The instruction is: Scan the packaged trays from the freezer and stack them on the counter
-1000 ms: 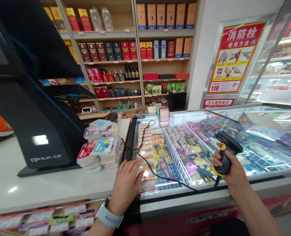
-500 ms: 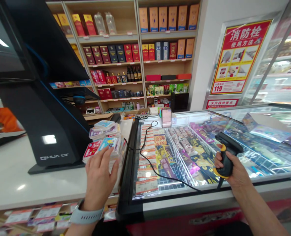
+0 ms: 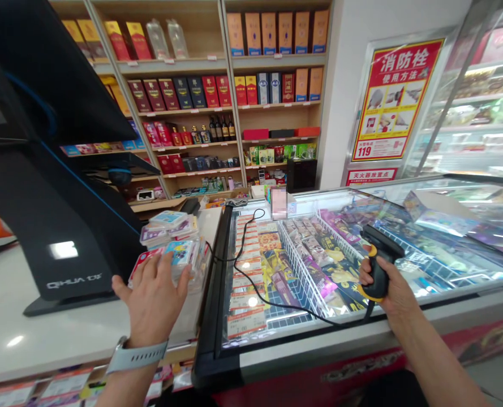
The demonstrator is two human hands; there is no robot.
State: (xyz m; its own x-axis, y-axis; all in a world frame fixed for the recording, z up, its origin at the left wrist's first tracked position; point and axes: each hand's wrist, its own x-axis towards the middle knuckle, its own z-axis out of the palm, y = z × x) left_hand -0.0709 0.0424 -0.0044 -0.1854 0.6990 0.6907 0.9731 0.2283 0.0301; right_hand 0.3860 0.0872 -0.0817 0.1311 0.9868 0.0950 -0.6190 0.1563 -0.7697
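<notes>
With its fingers spread, my left hand point(image 3: 155, 294) is over the near end of the stacked clear plastic packs point(image 3: 182, 251), which have red, blue and purple printed faces. Whether the fingertips touch the top packs I cannot tell. My right hand point(image 3: 389, 282) is wrapped around the handle of a black and yellow barcode scanner point(image 3: 381, 265), held above the glass-topped freezer point(image 3: 251, 353). From the scanner a black cable point(image 3: 272, 299) runs left across the glass towards the packs.
A black checkout terminal point(image 3: 73, 226) stands on the white counter point(image 3: 5, 322) at left. Inside the freezer are wire baskets point(image 3: 302, 271) of ice creams. An opened carton point(image 3: 438, 213) rests on the freezer at right. Shelves point(image 3: 229, 62) of boxed bottles line the back.
My left hand's fingers have spread wider, with the thumb and little finger now further apart. The scanner stays in my right hand. The whole view has shifted slightly.
</notes>
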